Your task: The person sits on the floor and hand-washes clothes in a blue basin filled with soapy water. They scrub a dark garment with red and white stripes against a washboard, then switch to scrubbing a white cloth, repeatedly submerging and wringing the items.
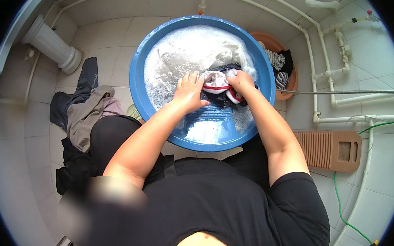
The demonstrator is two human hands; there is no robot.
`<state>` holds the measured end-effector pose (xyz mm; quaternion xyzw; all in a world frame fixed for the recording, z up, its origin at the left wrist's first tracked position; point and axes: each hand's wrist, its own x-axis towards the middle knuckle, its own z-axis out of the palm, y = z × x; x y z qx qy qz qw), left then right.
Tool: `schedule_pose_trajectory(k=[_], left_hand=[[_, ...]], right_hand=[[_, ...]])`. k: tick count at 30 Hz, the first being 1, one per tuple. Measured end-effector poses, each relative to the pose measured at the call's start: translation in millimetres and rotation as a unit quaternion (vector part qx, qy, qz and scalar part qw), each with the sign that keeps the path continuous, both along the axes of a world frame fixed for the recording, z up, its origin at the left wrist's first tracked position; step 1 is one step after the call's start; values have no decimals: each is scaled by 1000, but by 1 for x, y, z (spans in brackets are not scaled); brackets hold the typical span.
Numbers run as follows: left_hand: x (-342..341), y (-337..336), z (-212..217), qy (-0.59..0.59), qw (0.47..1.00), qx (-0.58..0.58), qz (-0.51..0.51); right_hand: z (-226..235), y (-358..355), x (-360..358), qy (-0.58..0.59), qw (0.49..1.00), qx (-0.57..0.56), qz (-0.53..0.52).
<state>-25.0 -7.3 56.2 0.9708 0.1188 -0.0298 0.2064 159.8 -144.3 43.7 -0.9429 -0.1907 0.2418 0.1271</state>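
Head view: right hand (242,83), fingertips hidden, clamped on red-trimmed cloth (216,82); left hand (190,93) spread; foam (167,52) veils pale fabric (235,50)

Tiled floor (120,74): clothes pile (85,115) left of blue tub (135,68); brown washboard (320,150) right; orange basin (293,79) just beside tub, far-right side.

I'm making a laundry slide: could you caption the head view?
Left hand spread, right hand gripping bunched red-trimmed laundry in a blue washtub of suds.
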Motion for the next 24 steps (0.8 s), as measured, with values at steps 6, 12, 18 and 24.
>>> schedule_pose_trajectory(k=[6, 12, 18, 24], left_hand=[[5, 5, -7, 41, 997, -42, 43], [20, 23, -17, -229, 927, -285, 81], [18, 25, -6, -165, 532, -803, 213], [6, 20, 20, -154, 398, -896, 123]], right_hand=[[87, 21, -39, 154, 851, 499, -61], [154, 27, -72, 419, 576, 695, -102], [132, 30, -74, 490, 470, 715, -164], [62, -13, -57, 467, 538, 674, -195]])
